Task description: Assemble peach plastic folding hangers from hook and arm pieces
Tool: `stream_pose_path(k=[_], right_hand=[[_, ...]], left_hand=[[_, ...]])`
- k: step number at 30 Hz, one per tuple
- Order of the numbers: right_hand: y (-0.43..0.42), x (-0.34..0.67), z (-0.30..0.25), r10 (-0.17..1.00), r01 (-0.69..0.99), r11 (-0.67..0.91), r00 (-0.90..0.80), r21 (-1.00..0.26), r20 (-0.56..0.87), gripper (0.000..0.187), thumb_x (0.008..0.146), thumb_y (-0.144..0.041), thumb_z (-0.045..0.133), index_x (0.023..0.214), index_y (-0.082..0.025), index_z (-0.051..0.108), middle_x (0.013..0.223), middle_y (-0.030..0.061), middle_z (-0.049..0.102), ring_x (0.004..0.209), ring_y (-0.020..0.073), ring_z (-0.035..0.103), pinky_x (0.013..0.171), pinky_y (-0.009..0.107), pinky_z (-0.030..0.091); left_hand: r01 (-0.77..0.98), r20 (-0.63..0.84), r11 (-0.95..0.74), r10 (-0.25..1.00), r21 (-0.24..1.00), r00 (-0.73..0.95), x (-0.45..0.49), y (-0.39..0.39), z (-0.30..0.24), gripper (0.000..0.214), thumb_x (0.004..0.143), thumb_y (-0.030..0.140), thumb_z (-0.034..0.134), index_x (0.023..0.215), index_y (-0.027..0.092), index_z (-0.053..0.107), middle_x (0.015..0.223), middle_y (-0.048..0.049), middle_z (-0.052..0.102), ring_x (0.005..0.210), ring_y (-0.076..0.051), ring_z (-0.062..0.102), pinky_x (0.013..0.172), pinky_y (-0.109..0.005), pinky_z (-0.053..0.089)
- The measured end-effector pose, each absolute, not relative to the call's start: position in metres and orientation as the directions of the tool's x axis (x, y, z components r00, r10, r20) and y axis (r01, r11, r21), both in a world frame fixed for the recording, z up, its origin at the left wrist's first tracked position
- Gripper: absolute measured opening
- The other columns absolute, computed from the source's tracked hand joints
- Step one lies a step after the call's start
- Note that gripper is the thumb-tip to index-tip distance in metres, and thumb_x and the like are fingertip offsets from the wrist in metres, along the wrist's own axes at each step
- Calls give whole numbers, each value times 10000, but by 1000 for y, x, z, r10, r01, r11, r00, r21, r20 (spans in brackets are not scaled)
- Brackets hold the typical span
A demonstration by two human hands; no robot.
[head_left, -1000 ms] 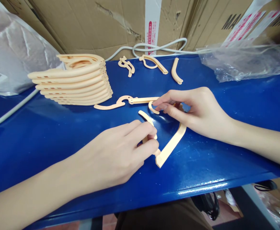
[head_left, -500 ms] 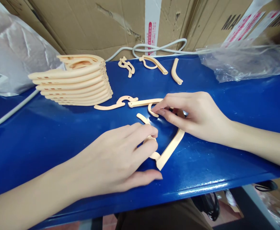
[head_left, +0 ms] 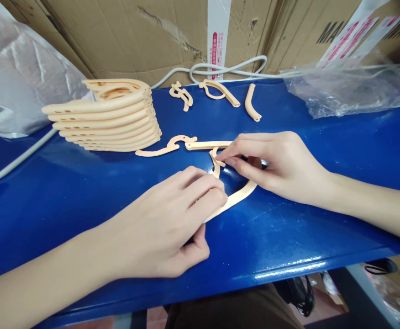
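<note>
My left hand [head_left: 176, 219], fingers curled, grips the lower arm of a cream plastic folding hanger [head_left: 238, 196]; its fingers hide that arm's end. My right hand [head_left: 271, 160] pinches the hanger's upper side, thumb and forefinger by a thin curved strip [head_left: 215, 154]. The hanger's joint is hidden under this hand. A straight hanger arm [head_left: 205, 145] runs left from the right fingers. Left of it lies a loose hook-shaped piece [head_left: 172, 144], its end close to the arm; I cannot tell whether they touch.
A stack of folded cream hangers [head_left: 118, 119] stands at the left. Behind lie a small hook piece [head_left: 182, 95], a hanger part [head_left: 222, 89] and a curved arm [head_left: 252, 103]. A white cable [head_left: 227, 68], a clear plastic bag [head_left: 344, 93] and cardboard boxes [head_left: 134, 36] line the back.
My left hand has curled its thumb in and swung the hanger's lower arm up and left, toward the upper arm. My right hand stays almost in place.
</note>
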State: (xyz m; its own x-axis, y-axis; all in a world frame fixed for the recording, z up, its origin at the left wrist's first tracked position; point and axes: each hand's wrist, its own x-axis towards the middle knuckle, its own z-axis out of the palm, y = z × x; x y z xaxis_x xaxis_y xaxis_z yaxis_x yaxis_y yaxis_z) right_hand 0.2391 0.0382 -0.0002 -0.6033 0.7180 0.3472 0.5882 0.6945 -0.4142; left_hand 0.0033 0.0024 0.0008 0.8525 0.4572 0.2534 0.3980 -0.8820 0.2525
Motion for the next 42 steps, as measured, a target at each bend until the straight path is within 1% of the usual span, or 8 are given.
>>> stream_pose_path(k=[5,11,15,21,29,33,37,42], right_hand=[[38,239,1,712,585,701,-600,-408,365,240,972,-203,516,1041,-233,744,976,5,793,813,190,739,678,317,517],[38,239,-2,691,570,721,-624,-394,365,252,965,-192,515,1075,-192,742,1058,42,786,948,225,744,761,344,543],[40,240,-3,682,562,730,-638,-389,358,245,963,-201,512,1068,-234,732,1110,26,777,1016,231,731,823,365,558],[40,240,-2,669,561,741,-663,-369,335,253,973,-213,498,1071,-238,730,1146,38,769,1039,243,723,852,389,568],[41,240,-2,687,573,725,-645,-382,334,265,965,-217,504,1098,-218,733,1151,47,769,1029,260,719,864,421,571],[42,240,-2,689,580,722,-649,-376,322,260,967,-235,507,1093,-245,735,1144,35,769,1034,261,711,870,425,565],[42,240,-2,679,580,732,-661,-358,319,257,975,-230,510,1107,-224,730,1142,48,764,1032,259,703,877,419,559],[43,239,-4,656,577,755,-678,-312,333,246,988,-217,513,1110,-162,720,1156,88,745,1052,252,687,886,402,552]], left_hand=[[463,236,-847,522,263,820,3,2,0,277,840,109,512,1112,142,556,1194,-98,622,1093,-250,564,899,-387,507],[571,268,-800,600,184,754,3,1,-5,373,912,306,572,1239,134,526,1293,-115,598,1093,-271,590,879,-410,476],[569,275,-804,594,171,756,5,1,-5,343,908,202,510,1244,135,530,1289,-110,609,1109,-267,585,887,-407,464],[524,289,-807,588,272,755,5,4,-4,342,867,102,496,1201,150,548,1226,-70,619,1122,-232,563,973,-382,473],[485,343,-827,561,285,754,3,1,-1,320,888,15,466,1139,184,566,1173,-37,625,1033,-180,607,887,-329,487],[563,331,-796,605,222,724,2,2,-3,223,943,164,509,1159,169,564,1169,-71,622,1025,-237,610,849,-385,489],[644,281,-751,656,146,701,2,8,-5,323,961,344,550,1206,134,553,1217,-110,624,1070,-302,598,871,-439,483],[649,273,-745,664,156,696,2,9,-3,262,965,326,562,1159,150,574,1181,-75,678,1035,-284,619,812,-407,463]])
